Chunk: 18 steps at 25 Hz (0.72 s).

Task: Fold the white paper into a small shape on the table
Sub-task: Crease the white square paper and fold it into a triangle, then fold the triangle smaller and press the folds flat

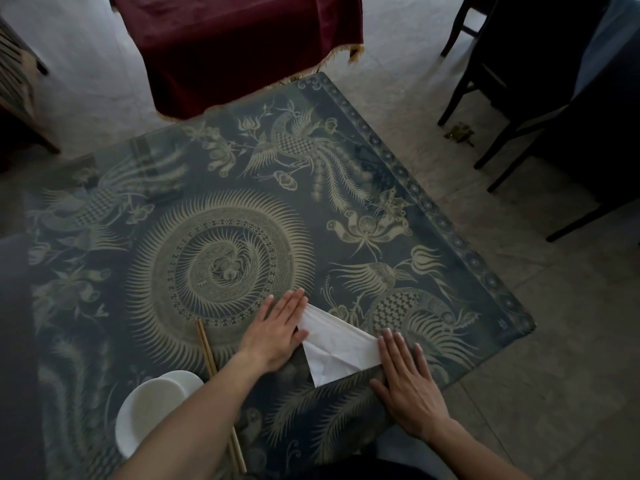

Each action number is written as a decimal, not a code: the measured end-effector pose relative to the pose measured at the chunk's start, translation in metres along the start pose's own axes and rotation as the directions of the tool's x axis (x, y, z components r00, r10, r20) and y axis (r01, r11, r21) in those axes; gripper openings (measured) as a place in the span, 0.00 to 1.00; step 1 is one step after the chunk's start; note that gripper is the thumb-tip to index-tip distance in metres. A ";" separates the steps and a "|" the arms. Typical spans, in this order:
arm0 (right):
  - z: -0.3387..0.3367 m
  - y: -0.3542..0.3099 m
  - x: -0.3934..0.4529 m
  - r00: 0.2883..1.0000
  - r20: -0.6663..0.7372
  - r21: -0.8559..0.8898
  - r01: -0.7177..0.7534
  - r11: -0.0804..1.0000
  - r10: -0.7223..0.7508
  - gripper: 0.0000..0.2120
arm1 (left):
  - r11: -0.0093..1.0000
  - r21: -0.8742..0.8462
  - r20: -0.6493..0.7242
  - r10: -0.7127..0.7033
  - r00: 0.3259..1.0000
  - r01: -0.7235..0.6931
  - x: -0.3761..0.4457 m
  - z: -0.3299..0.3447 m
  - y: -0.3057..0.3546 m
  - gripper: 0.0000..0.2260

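Observation:
The white paper [337, 349] lies partly folded near the table's front right, a rough triangle with creases and its point toward me. My left hand [282, 332] rests flat on the paper's left end, fingers together and pointing away. My right hand [408, 384] presses flat on the paper's right corner, fingers stretched out. Neither hand grips the sheet; both palms face down. The paper's ends are hidden beneath the hands.
The table [433, 209] has a dark blue top patterned with phoenixes. A white bowl on a plate [152, 414] stands at the front left, partly under my left forearm. Chopsticks [207, 351] lie beside it. A red-draped table [242, 46] and dark chairs [519, 98] stand beyond.

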State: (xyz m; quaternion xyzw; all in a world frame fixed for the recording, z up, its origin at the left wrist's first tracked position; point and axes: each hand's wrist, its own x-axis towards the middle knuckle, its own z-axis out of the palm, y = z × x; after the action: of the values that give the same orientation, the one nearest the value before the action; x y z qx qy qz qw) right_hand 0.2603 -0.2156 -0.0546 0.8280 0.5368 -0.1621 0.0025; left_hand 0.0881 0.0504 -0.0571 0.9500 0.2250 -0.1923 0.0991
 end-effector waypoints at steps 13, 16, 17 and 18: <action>0.002 -0.017 -0.005 0.978 -0.039 -0.063 0.203 0.977 -0.206 0.36 | 0.976 -0.002 -0.090 0.215 0.972 -0.216 -0.043 0.018 0.067 0.31; 0.004 -0.027 0.000 0.964 0.004 -0.082 0.264 0.961 -0.265 0.35 | 0.973 0.061 -0.066 0.226 0.972 -0.222 -0.068 0.029 0.081 0.31; 0.004 -0.026 0.001 0.965 0.016 -0.086 0.261 0.962 -0.261 0.35 | 0.975 0.065 -0.054 0.217 0.975 -0.214 -0.075 0.032 0.078 0.31; 0.003 -0.023 0.000 0.967 0.028 -0.084 0.256 0.963 -0.254 0.34 | 0.976 0.070 -0.044 0.212 0.976 -0.208 -0.081 0.035 0.073 0.31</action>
State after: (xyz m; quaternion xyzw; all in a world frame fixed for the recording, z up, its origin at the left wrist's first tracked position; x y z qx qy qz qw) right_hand 0.2396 -0.2063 -0.0539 0.7496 0.6455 -0.1445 0.0222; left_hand 0.0442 -0.0553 -0.0478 0.9758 0.1194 -0.1638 0.0820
